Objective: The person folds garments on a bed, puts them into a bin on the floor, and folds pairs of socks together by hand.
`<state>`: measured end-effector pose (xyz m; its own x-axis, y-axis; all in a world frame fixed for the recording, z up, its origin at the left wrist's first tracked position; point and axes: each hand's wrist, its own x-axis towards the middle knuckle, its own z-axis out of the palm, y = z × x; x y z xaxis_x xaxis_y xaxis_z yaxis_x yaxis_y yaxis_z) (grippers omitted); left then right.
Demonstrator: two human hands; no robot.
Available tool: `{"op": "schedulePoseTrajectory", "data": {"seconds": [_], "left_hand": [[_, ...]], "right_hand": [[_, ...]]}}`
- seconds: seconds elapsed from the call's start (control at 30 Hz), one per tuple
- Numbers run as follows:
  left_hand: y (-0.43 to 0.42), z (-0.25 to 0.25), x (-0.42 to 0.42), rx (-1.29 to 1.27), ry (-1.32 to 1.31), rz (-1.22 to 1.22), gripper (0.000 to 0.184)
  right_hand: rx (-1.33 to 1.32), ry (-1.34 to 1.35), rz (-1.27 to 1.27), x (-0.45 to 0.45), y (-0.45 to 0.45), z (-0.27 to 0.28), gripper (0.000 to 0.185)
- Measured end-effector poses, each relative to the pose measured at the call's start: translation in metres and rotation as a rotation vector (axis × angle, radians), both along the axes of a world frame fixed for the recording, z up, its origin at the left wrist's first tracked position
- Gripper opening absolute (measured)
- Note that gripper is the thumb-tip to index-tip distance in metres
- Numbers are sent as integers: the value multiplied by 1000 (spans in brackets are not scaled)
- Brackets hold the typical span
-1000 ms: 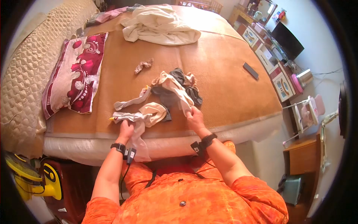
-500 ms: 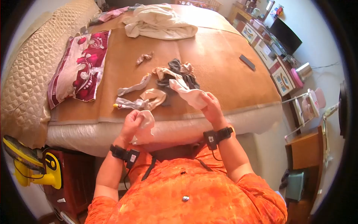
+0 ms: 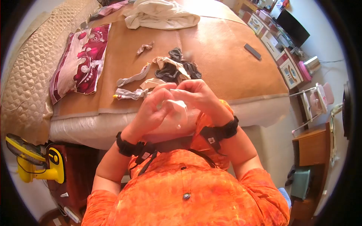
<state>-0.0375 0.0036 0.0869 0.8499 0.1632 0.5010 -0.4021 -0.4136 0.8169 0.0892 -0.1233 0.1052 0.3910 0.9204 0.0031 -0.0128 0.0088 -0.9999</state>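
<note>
My left hand (image 3: pixel 152 111) and my right hand (image 3: pixel 200 97) are close together in front of my body, fingers pinched. White socks (image 3: pixel 178 109) are between them, with one end hanging below the fingers; my hands hide much of the cloth. Just beyond lies a heap of dark socks (image 3: pixel 169 72) and beige socks (image 3: pixel 164 62) on the bed. To its left are a grey sock (image 3: pixel 132 77) and a light sock with a yellow tip (image 3: pixel 128 94). A small crumpled brownish sock (image 3: pixel 145 48) lies farther up, apart from the heap.
The bed's brown mat (image 3: pixel 226 71) carries a red-and-white pillow (image 3: pixel 81 62), a bundled cream quilt (image 3: pixel 158 15) and a dark remote-like object (image 3: pixel 252 51). A yellow fan (image 3: pixel 52 165) stands at lower left. Furniture with a black screen (image 3: pixel 293 27) lines the right.
My hands have come together from apart, bringing the two white socks to one place. My right hand moved left and nearer my body; my left moved right and turned. The view shifted slightly.
</note>
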Motion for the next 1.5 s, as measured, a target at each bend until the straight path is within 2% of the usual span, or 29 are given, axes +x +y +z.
{"op": "schedulePoseTrajectory", "data": {"seconds": [0.03, 0.1, 0.13, 0.23, 0.3, 0.37, 0.4, 0.43, 0.5, 0.53, 0.57, 0.6, 0.63, 0.67, 0.7, 0.73, 0.77, 0.83, 0.9, 0.97, 1.03, 1.23, 1.3, 1.33, 1.37, 1.43, 1.47, 1.5], "left_hand": [[2, -4, 0, 4, 12, 3, 6], [9, -11, -2, -411, 266, -50, 4], [12, -14, 0, -366, 205, 2, 3], [23, -18, -1, -413, 267, 63, 3], [28, -23, 1, -414, 304, 110, 4], [36, -34, 0, -316, 346, 164, 5], [37, -35, -1, -309, 384, 161, 3], [38, -38, -1, -301, 400, 163, 3], [39, -46, 1, -395, 454, 173, 5], [39, -48, 4, -388, 396, 180, 8], [39, -49, 6, -380, 408, 180, 8], [36, -45, 9, -629, 383, 156, 8], [36, -42, 11, -877, 352, 130, 9], [37, -40, 13, -974, 318, 80, 12], [38, -40, 13, -969, 323, 76, 12], [38, -39, 15, -1024, 265, 41, 14], [37, -39, 16, -1081, 203, 6, 16], [32, -39, 16, -1083, 184, 10, 14], [30, -39, 11, -925, 187, 20, 12], [28, -38, 1, -824, 195, 78, 10], [23, -32, -6, -573, 168, 240, 7], [16, -16, -37, -566, 53, 294, 10], [21, -15, -45, -586, 41, 316, 13], [24, -11, -48, -610, 33, 307, 13], [29, -9, -51, -633, 28, 299, 14], [37, -9, -57, -656, 33, 279, 14], [40, -8, -59, -676, 38, 267, 15], [42, -7, -62, -694, 41, 257, 17]], "right_hand": [[4, 12, 3, 1, 6, -3, 18], [35, -12, 9, 5, 18, -10, 17], [65, 200, 119, 8, 21, -9, 17], [129, 338, 235, 15, 33, -18, 16], [72, 324, 246, 25, 43, -34, 14], [-22, -140, 160, 34, 52, -48, 14], [-62, -216, 132, 34, 54, -46, 8], [-55, -200, 130, 36, 58, -50, 8], [-44, -382, 9, 38, 66, -60, 10], [-40, -366, 4, 40, 68, -62, 10], [17, -117, 90, 44, 71, -61, 13], [77, 131, 173, 46, 72, -60, 16], [84, 139, 166, 46, 71, -59, 16], [84, 265, 217, 45, 69, -58, 21], [84, 388, 268, 44, 66, -57, 25], [27, 374, 282, 39, 66, -61, 31], [78, 347, 258, 34, 66, -70, 31], [62, 606, 2, 16, 61, -65, 25], [32, 596, 63, 15, 56, -69, 22], [12, 569, 137, 10, 53, -66, 19], [139, 276, -35, 0, 47, -50, 16], [168, 190, 49, -24, 41, -20, 21], [200, -9, 159, -28, 47, -14, 24], [120, 46, 222, -29, 47, -4, 27], [118, -6, 227, -29, 53, -1, 31], [125, -263, 81, -34, 65, 8, 30], [158, -62, 114, -39, 70, 11, 29], [147, -165, 105, -40, 76, 12, 27]]}}
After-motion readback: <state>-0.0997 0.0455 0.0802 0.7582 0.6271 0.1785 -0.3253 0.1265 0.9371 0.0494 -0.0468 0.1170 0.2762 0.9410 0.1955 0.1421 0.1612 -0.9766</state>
